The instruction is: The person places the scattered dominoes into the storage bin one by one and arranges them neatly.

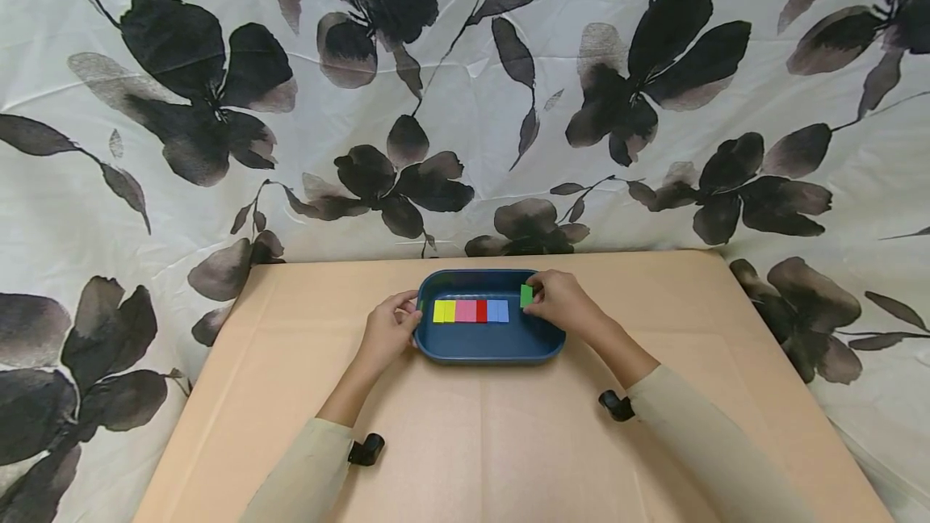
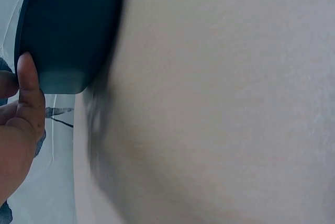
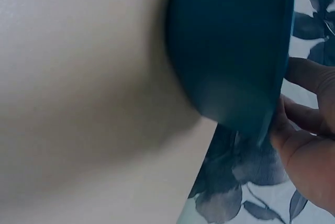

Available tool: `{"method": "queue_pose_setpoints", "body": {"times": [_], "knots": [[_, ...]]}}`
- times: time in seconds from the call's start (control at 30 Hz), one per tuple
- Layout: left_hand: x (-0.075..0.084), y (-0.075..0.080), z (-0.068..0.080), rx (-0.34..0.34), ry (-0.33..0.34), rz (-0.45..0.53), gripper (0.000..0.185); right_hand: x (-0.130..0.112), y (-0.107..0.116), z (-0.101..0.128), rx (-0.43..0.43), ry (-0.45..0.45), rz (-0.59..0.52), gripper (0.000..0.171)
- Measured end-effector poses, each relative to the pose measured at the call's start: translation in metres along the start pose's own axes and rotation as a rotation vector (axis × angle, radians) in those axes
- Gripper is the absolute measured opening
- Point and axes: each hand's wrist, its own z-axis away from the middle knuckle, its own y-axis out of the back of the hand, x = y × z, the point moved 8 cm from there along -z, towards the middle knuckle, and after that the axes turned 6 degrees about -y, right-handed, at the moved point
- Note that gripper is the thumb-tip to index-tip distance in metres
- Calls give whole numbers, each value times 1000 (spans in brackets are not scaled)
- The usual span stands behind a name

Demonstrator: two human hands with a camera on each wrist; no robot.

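A dark blue tray (image 1: 488, 349) sits on the tan table and holds a row of flat blocks: yellow (image 1: 443, 311), pink (image 1: 465, 311), red (image 1: 482, 311) and blue (image 1: 497, 311). My right hand (image 1: 555, 301) pinches a green block (image 1: 526, 295) above the tray's right end, just right of the row. My left hand (image 1: 392, 325) grips the tray's left rim. In the left wrist view the thumb (image 2: 29, 85) lies against the tray's outer wall (image 2: 68, 30). The right wrist view shows the tray's underside (image 3: 230, 41) with fingers (image 3: 309, 80) over its rim; the green block is hidden there.
The tan table (image 1: 508, 442) stretches toward me in front of the tray. A white cloth with dark flower prints (image 1: 465, 103) hangs behind and drapes past the table's left and right edges.
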Motion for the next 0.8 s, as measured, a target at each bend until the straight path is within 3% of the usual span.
{"method": "queue_pose_setpoints", "body": {"times": [0.2, 0.47, 0.8], "knots": [[0, 1, 1, -7, 10, -3, 41, -9, -15, -7, -44, -4, 44, 46], [1, 0, 1, -10, 25, -7, 41, -5, -27, -14, -62, -69, 21, 45], [1, 0, -2, -1, 26, -9, 42, -2, -37, -24, -82, -95, 204, 40]]}}
